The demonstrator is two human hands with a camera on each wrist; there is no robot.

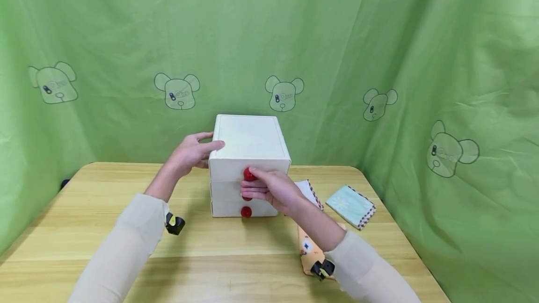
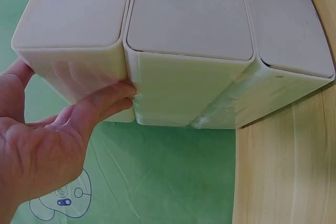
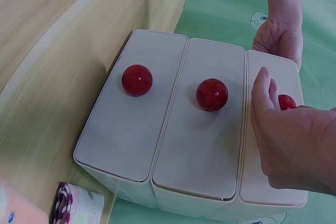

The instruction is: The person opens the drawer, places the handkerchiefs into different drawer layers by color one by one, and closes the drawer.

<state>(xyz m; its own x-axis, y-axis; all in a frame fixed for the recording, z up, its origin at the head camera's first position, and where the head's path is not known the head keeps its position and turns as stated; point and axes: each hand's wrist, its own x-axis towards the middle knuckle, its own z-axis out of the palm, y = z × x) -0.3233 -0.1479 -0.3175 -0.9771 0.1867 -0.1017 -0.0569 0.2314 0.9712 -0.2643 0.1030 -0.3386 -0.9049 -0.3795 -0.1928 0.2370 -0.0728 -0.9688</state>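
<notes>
A white drawer cabinet (image 1: pixel 248 135) with three stacked drawers stands on the table, each drawer front bearing a round red knob. My right hand (image 1: pixel 275 190) pinches the top knob (image 1: pixel 249 174) between thumb and fingers. Below it, the middle knob (image 3: pixel 212 95) and the bottom knob (image 1: pixel 246 212) are untouched, the middle one partly hidden in the head view. At the cabinet's upper left edge, my left hand (image 1: pixel 191 153) lays its thumb on top and presses nearly straight fingers (image 2: pixel 107 99) against the side. All three drawers look closed.
Right of the cabinet lies a folded light blue cloth (image 1: pixel 350 205) with a checked edge. A white cloth (image 1: pixel 309 192) and an orange printed cloth (image 1: pixel 309 254) are partly covered by my right arm. Green curtain (image 1: pixel 236 36) hangs behind the wooden table (image 1: pixel 202 265).
</notes>
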